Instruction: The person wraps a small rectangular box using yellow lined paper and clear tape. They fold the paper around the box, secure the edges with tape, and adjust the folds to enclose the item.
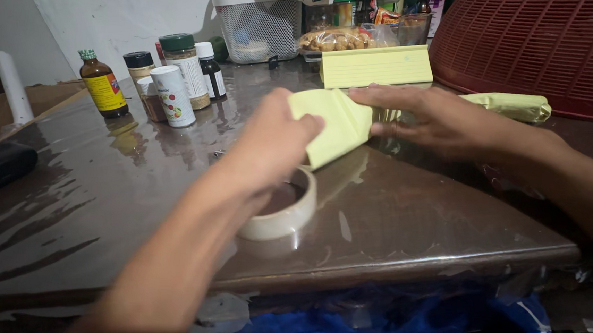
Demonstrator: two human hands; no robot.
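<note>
Blue cloth (391,323) shows below the near edge of a dark, plastic-covered table (105,221). Just beyond that edge sits a roll of tape (282,216), partly hidden under the left forearm. Behind the tape, both hands hold a folded yellow paper (339,125): the left hand (274,144) pinches its left side, and the right hand (432,119) presses flat fingers on its right side. Farther back from the tape lies a yellow pad (376,67). Left of the pad stand spice jars (172,78) and a brown bottle (103,84). A red domed cover (544,31) sits to the pad's right.
</note>
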